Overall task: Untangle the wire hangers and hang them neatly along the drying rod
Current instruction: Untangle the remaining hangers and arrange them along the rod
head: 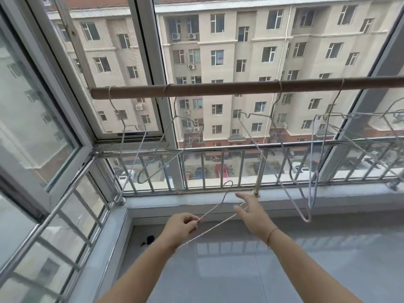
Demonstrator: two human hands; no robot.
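A: Step? 
B: One thin grey wire hanger (pixel 215 212) is free of the tangle — left hand (pixel 179 227) pinches its arm, hook up at 12 o'clock. Right hand (pixel 251 212) is spread loose, gripping nothing, just beside the wire.

A: Next? 
B: I'd say lift the hook onto the brown wooden drying rod (pixel 229 88), probably the gap at 12.

A: Count? 
B: Four hooks on the rod; the 3 o'clock cluster (pixel 349 119) is tangled — can't tell how many.

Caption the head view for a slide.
Left hand pinches a wire hanger, right hand open beside it, below the rod holding other hangers.
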